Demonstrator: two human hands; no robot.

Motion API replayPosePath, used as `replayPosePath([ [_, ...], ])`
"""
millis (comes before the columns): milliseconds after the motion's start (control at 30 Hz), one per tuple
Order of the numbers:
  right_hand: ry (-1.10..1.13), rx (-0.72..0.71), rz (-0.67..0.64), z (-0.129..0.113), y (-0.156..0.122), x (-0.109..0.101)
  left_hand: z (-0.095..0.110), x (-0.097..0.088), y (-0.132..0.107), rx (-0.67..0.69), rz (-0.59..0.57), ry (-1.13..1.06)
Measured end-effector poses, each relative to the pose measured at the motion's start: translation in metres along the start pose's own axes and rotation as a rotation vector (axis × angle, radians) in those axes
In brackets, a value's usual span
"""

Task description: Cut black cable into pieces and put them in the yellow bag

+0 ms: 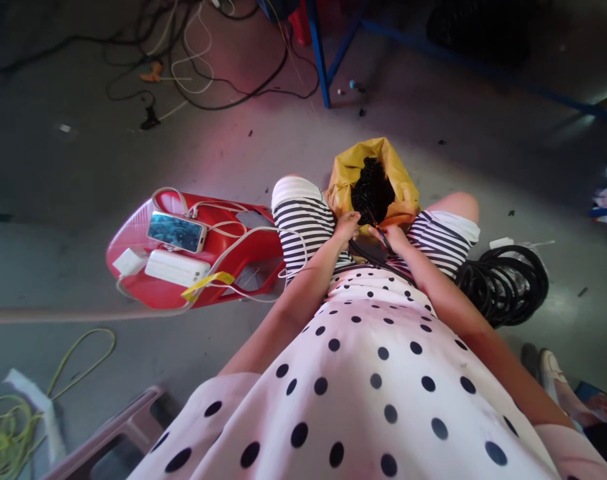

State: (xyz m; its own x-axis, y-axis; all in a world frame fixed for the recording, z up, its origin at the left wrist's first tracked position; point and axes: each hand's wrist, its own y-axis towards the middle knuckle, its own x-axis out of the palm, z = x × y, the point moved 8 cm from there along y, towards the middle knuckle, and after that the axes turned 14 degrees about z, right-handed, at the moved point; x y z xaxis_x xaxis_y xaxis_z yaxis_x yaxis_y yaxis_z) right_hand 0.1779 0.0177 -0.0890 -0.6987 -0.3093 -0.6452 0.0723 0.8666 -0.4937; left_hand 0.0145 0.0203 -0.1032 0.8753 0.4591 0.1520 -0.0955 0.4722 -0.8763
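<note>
A yellow bag stands open between my knees, with a tangle of thin black pieces inside. At its near rim, my left hand is closed in a pinch, apparently on a black cable that runs across my lap. Close by on the right, my right hand is closed around a slim dark-handled tool that looks like scissors or small snips. Its tip points toward the left hand. Fingers hide much of what lies between the hands.
Left of me, a red plastic stool bears a phone, a white power bank and white cords. A black cable coil lies on the floor at right. Ahead are tangled cables and a blue metal frame.
</note>
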Motion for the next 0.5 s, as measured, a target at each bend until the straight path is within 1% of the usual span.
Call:
replayPosePath([
  [100, 0.090, 0.017, -0.045, 0.001, 0.000, 0.002, 0.008, -0.003, -0.002, 0.102, 0.034, 0.076],
  [267, 0.149, -0.005, -0.126, -0.003, -0.006, 0.009, 0.014, 0.000, -0.013, 0.106, 0.011, 0.118],
  [500, 0.163, 0.003, -0.111, -0.005, -0.009, 0.009, 0.018, 0.001, -0.021, 0.103, 0.010, 0.162],
])
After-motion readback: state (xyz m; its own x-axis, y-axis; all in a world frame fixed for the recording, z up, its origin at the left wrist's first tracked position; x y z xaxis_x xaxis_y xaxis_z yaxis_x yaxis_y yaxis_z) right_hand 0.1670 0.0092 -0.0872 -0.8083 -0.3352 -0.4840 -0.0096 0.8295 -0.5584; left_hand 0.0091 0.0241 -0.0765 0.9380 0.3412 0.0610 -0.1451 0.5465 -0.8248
